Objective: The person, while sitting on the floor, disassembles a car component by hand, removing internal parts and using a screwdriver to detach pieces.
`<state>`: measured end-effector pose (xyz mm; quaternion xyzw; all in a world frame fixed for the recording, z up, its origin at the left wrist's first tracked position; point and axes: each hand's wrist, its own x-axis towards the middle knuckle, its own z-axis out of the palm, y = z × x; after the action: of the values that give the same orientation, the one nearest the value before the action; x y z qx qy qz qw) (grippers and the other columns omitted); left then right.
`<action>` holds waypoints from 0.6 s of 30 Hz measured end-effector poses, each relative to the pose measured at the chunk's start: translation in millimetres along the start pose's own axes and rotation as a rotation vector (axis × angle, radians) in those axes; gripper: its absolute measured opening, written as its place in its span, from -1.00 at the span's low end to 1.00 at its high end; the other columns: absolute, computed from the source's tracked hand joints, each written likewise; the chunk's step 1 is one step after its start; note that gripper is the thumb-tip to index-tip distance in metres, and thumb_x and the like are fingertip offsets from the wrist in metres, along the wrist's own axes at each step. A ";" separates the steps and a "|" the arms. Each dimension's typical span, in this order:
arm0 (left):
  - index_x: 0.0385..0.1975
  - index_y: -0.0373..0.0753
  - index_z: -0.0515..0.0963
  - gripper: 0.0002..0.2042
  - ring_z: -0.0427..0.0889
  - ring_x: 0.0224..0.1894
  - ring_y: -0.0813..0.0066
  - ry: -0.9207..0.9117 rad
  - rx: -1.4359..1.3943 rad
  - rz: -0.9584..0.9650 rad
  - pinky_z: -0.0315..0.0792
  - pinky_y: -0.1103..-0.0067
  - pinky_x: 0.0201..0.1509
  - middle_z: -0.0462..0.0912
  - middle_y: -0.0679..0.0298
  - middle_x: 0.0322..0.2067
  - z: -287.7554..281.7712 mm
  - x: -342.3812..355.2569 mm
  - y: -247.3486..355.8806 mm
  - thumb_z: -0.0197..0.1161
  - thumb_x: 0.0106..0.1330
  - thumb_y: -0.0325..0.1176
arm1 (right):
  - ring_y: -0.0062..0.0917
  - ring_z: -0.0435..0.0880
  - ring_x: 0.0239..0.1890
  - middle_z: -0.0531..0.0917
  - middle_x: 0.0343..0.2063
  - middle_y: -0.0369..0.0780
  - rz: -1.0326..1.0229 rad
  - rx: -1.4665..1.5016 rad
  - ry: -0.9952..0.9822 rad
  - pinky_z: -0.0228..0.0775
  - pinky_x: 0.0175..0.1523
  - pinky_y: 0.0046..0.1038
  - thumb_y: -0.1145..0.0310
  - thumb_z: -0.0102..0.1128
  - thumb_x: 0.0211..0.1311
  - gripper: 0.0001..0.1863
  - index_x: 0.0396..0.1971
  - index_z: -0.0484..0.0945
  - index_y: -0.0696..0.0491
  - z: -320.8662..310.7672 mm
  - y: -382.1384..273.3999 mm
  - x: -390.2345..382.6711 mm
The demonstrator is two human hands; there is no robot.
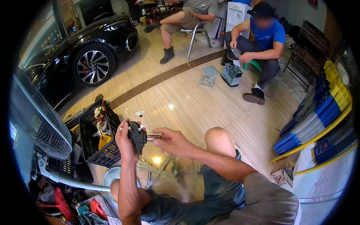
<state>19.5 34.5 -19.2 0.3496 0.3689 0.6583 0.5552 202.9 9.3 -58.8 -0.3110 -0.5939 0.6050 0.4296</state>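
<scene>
In my left hand (126,145) I hold a black plastic housing (137,135), rounded at the top and narrower below, that looks like a small gear motor's casing. From its right side sticks out a shiny metal cylinder (152,138). My right hand (175,142) is closed around the outer end of that cylinder, between thumb and fingers. Whether the cylinder is fixed in the housing or loose, I cannot tell. A small white-and-dark piece (140,113) lies on the floor just beyond the housing.
A black crate (100,144) of parts stands at the left beside a large fan (43,112). Tools (165,170) lie on the floor between my legs. A seated person in blue (264,33) works ahead near an opened metal box (231,75). A black car (86,48) stands far left.
</scene>
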 end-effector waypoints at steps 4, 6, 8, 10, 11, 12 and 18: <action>-0.01 -0.30 0.36 -0.73 0.68 -0.41 0.17 0.028 -0.007 -0.012 0.61 0.39 -0.34 0.62 -0.01 -0.31 0.3 1.3 -0.8 0.03 0.46 -0.26 | -0.65 0.60 -0.49 0.65 -0.43 -0.25 -0.100 -0.025 0.015 0.45 -0.41 -0.55 0.13 0.10 0.41 -0.61 -0.05 0.50 0.18 -4.4 5.4 -0.7; -0.01 -0.31 0.37 -0.73 0.68 -0.41 0.18 0.013 -0.006 -0.022 0.61 0.40 -0.34 0.62 -0.01 -0.31 0.6 0.3 -0.3 0.03 0.46 -0.25 | -0.65 0.60 -0.48 0.64 -0.42 -0.26 -0.013 -0.029 -0.014 0.45 -0.42 -0.55 0.17 0.13 0.39 -0.62 -0.01 0.49 0.17 -9.1 5.3 2.2; -0.01 -0.31 0.37 -0.73 0.68 -0.41 0.20 -0.003 0.012 -0.018 0.62 0.40 -0.33 0.63 -0.01 -0.31 1.5 -1.2 0.6 0.04 0.46 -0.25 | -0.65 0.60 -0.47 0.63 -0.42 -0.27 0.075 -0.034 -0.042 0.45 -0.42 -0.55 0.22 0.17 0.37 -0.63 0.02 0.47 0.16 -8.9 3.8 2.0; -0.01 -0.31 0.37 -0.73 0.68 -0.42 0.20 0.007 0.013 -0.010 0.62 0.40 -0.33 0.63 -0.01 -0.31 0.8 -1.0 0.6 0.04 0.46 -0.25 | -0.65 0.60 -0.46 0.63 -0.44 -0.27 0.065 0.069 0.023 0.45 -0.42 -0.55 0.22 0.16 0.37 -0.64 -0.01 0.49 0.17 -3.8 -1.9 0.1; -0.01 -0.31 0.38 -0.73 0.68 -0.42 0.20 0.017 0.014 -0.002 0.62 0.40 -0.33 0.63 -0.01 -0.31 0.3 -1.1 0.9 0.04 0.45 -0.25 | -0.65 0.60 -0.46 0.63 -0.44 -0.27 0.065 0.071 0.021 0.45 -0.42 -0.55 0.22 0.16 0.37 -0.64 -0.01 0.49 0.17 -1.6 -0.4 -0.4; -0.01 -0.31 0.38 -0.73 0.68 -0.42 0.20 0.015 0.014 -0.001 0.62 0.40 -0.33 0.63 -0.01 -0.31 1.2 -1.1 1.4 0.04 0.45 -0.25 | -0.65 0.60 -0.46 0.62 -0.45 -0.27 -0.007 0.044 0.040 0.45 -0.42 -0.55 0.17 0.13 0.39 -0.62 -0.02 0.50 0.18 0.3 1.4 -1.7; -0.02 -0.31 0.38 -0.74 0.68 -0.41 0.21 0.011 -0.027 -0.014 0.63 0.40 -0.30 0.63 -0.01 -0.32 -2.4 3.9 -3.2 0.04 0.46 -0.27 | -0.65 0.59 -0.42 0.62 -0.40 -0.26 0.051 -0.045 -0.034 0.46 -0.35 -0.56 0.20 0.11 0.40 -0.60 0.04 0.44 0.20 -9.0 4.0 2.7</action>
<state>18.3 38.5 -22.9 0.3357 0.3656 0.6613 0.5625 209.1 16.1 -63.3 -0.3254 -0.6066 0.6073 0.3967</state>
